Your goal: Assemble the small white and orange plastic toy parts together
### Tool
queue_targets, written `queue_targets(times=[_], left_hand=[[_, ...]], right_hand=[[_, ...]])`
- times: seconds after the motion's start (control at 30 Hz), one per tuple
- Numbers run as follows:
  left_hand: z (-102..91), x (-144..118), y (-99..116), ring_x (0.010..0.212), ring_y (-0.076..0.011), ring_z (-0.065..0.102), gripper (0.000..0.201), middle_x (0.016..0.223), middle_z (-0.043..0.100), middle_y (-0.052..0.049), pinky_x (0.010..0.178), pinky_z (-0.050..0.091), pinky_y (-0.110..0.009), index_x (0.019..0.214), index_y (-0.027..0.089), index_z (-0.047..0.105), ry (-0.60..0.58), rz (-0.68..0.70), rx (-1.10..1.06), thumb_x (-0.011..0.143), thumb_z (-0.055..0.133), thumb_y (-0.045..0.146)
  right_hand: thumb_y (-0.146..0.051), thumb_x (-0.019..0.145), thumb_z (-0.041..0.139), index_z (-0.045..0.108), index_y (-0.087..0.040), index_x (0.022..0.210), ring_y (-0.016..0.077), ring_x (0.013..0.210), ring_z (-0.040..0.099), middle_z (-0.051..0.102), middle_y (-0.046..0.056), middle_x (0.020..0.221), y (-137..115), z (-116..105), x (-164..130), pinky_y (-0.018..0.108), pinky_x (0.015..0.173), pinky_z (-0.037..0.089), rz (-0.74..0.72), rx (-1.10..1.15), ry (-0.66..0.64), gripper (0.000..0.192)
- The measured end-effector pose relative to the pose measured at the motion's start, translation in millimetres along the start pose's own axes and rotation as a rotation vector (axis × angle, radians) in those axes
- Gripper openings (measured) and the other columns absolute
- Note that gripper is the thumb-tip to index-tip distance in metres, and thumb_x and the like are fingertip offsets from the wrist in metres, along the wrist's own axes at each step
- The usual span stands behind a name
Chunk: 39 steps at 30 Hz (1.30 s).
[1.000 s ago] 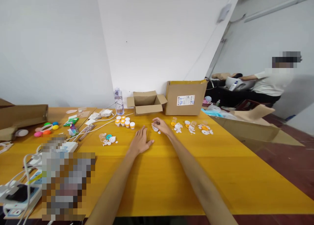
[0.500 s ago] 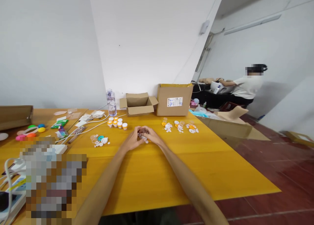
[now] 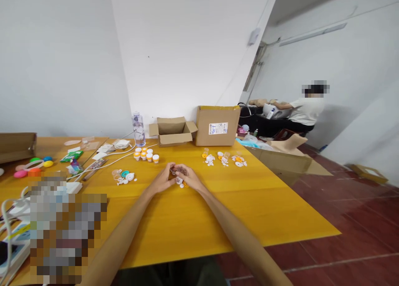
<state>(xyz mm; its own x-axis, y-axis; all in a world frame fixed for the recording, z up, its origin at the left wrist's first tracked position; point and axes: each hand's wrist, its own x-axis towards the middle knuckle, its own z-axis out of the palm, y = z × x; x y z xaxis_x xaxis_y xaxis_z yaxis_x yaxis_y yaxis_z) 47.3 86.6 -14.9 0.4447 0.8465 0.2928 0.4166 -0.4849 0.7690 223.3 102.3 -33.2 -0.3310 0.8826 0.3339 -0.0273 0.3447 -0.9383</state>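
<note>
Near the middle of the table my left hand (image 3: 162, 180) and my right hand (image 3: 190, 179) face each other, fingers curled inward around something see-through, mostly hidden by the fingers. Small white plastic parts (image 3: 179, 181) and an orange ring (image 3: 186, 184) show beneath and between the hands. What exactly each hand grips is too small and covered to make out. Left of my hands lies a loose set with a teal ring (image 3: 125, 173), a white disc (image 3: 130, 176) and a clear cup (image 3: 116, 175).
White-and-orange capped jars (image 3: 156, 158) stand behind. An open carton (image 3: 174, 139), a closed carton (image 3: 217, 128) and a water bottle (image 3: 139, 130) line the wall. Sets of white and orange parts (image 3: 209, 159) lie right. Cables (image 3: 102, 166) run left. Another person (image 3: 307, 111) sits far right.
The view has shifted slightly, so everything sits a little further left. My hands have parted slightly, showing more of the white parts and the orange ring below them.
</note>
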Motion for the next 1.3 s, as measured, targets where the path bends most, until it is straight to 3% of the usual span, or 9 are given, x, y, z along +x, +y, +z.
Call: queue_targets(times=[0.27,0.6,0.73,0.93,1.0,1.17,1.3], left_hand=[[-1.3,-6,-6,0.135,-0.026,0.045,0.058,0.143,0.05,-0.01,0.115,0.034,-0.048,0.132,0.022,0.041,-0.033,0.005,-0.036,0.077,0.058,0.017],[-5.0,-12,-2,0.137,-0.0246,0.044,0.058,0.146,0.047,-0.01,0.112,0.039,-0.044,0.131,0.023,0.042,-0.035,-0.048,-0.084,0.076,0.054,0.014],[-5.9,-13,1,0.134,-0.0239,0.047,0.056,0.143,0.051,-0.008,0.111,0.04,-0.043,0.128,0.024,0.045,-0.001,-0.043,-0.068,0.074,0.053,0.012],[-11.8,-17,10,0.131,-0.0237,0.049,0.038,0.142,0.051,-0.006,0.104,0.045,-0.04,0.116,0.024,0.052,0.008,0.007,0.021,0.079,0.049,0.016],[-14.4,-19,12,0.13,-0.0251,0.048,0.029,0.141,0.05,-0.008,0.106,0.043,-0.042,0.111,0.024,0.053,-0.018,0.035,0.074,0.082,0.053,0.024],[-16.5,-21,13,0.126,-0.0264,0.051,0.022,0.136,0.05,-0.009,0.108,0.041,-0.043,0.095,0.023,0.055,-0.074,0.074,0.179,0.079,0.064,0.034],[-15.7,-20,14,0.124,-0.0253,0.052,0.013,0.133,0.052,-0.009,0.107,0.042,-0.041,0.089,0.022,0.055,-0.06,0.075,0.174,0.081,0.06,0.03]], right_hand=[[-0.037,0.076,0.064,0.062,-0.023,0.094,0.0217,0.094,0.069,0.074,0.005,0.098,5,-3,0,0.037,0.086,0.055,0.025,-0.069,0.247,0.022],[-0.035,0.08,0.058,0.061,-0.025,0.095,0.0228,0.1,0.068,0.073,0.005,0.101,1,-5,-2,0.038,0.09,0.054,-0.047,-0.251,0.413,0.018],[-0.03,0.077,0.061,0.06,-0.026,0.091,0.0234,0.094,0.069,0.073,0.003,0.091,3,-8,0,0.04,0.087,0.054,0.025,-0.383,0.413,0.015],[-0.03,0.075,0.063,0.058,-0.025,0.101,0.024,0.106,0.065,0.069,0.007,0.111,3,-7,-3,0.04,0.092,0.051,0.012,-0.462,0.509,0.027],[-0.032,0.076,0.063,0.058,-0.024,0.098,0.0241,0.106,0.063,0.068,0.007,0.109,1,-10,-9,0.039,0.092,0.05,0.003,-0.52,0.546,0.024],[-0.041,0.079,0.064,0.058,-0.024,0.074,0.022,0.084,0.064,0.066,0.003,0.082,-7,-21,-26,0.035,0.079,0.05,0.048,-0.683,0.505,0.018],[-0.039,0.076,0.071,0.062,-0.025,0.067,0.0233,0.082,0.062,0.066,0.005,0.079,-7,-22,-28,0.036,0.08,0.047,0.063,-0.778,0.406,0.019]])
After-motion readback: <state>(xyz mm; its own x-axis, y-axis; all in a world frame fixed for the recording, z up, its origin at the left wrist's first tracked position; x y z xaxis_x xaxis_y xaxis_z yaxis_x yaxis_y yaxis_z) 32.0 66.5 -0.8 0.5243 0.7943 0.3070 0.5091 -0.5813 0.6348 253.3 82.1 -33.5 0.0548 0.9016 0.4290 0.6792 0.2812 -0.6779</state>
